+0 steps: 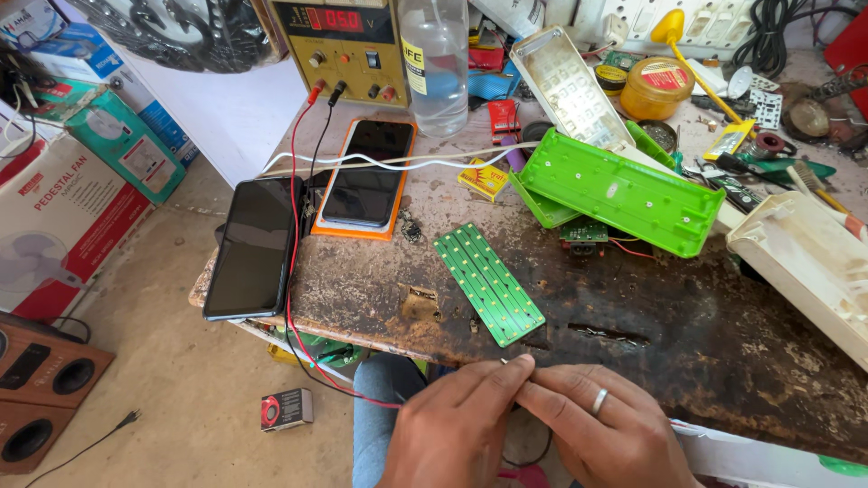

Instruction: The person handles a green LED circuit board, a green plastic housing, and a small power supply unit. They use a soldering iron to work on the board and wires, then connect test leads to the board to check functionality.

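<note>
Both hands meet at bottom centre, left hand (457, 425) and right hand (592, 429) pinching the red wire (303, 348) end together; green LED board (488, 283) lies just above.

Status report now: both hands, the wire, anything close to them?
Left hand and right hand together, pinching red wire end at bench edge. Green LED board just beyond, untouched. Nothing blocking.

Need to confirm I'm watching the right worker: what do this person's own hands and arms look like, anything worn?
Both hands are bare, no gloves. The right hand wears a plain silver-coloured ring on one finger. The left hand shows no ring or watch. No sleeves reach the wrists in view. Blue jeans cover the leg below.
</note>
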Demonstrator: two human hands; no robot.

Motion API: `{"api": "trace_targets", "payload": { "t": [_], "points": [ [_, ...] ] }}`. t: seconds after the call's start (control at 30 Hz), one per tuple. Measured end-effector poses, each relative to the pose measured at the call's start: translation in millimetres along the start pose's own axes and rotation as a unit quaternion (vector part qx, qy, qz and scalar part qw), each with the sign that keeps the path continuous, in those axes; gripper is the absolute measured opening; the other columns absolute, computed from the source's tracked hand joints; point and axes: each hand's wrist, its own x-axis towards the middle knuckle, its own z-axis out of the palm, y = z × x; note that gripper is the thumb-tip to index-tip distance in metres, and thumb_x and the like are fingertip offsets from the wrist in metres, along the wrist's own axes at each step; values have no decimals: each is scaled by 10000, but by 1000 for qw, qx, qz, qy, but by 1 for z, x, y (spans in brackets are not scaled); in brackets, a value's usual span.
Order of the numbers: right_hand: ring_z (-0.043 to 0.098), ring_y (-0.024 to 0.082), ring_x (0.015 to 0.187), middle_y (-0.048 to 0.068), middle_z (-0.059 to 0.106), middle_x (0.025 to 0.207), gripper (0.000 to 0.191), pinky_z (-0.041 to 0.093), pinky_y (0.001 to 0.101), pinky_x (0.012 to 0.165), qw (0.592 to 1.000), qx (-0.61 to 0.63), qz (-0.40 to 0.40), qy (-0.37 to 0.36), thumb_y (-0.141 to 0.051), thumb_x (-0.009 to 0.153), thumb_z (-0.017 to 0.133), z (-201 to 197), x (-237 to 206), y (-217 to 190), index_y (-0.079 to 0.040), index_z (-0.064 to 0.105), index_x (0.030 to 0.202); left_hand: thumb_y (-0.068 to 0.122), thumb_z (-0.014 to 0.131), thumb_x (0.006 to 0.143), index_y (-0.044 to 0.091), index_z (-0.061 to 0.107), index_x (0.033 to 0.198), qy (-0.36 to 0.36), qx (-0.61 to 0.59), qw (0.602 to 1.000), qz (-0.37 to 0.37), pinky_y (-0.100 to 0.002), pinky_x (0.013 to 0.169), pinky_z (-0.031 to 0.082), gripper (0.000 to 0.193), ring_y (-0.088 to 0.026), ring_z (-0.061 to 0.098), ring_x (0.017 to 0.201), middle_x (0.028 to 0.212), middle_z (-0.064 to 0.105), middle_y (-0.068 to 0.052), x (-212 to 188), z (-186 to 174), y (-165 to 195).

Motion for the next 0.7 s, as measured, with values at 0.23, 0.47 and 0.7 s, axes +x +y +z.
{"api": "trace_targets", "payload": {
  "t": [0.23, 0.47, 0.7],
  "points": [
    [714, 270, 961, 74, 728, 1029, 511, 573, 421, 872, 993, -119, 3, -2, 65, 668, 661, -23, 8, -2, -68, 742, 1154, 20, 716, 871, 36, 676, 1041, 42, -78, 992, -85, -359, 694, 600, 175, -296, 754, 745, 886, 750, -136, 19, -20, -8],
    [696, 317, 1066, 61, 707, 1066, 393, 541, 470, 927, 970, -240, 43, 1, 28, 713, 692, -43, 12, 10, -117, 728, 1076, 73, 702, 958, 35, 607, 1096, -10, -175, 979, -105, -350, 724, 589, 172, -291, 749, 834, 951, 741, -112, 30, -25, -28],
    [729, 218, 932, 93, 729, 1044, 149, 576, 323, 803, 979, -70, 171, 89, -10, 892, 750, -28, 10, 12, -76, 754, 1026, 67, 769, 833, 73, 708, 1047, -59, -90, 993, 46, -421, 856, 540, 223, -315, 732, 995, 1020, 750, -93, 36, -21, -40]
  ]
}}
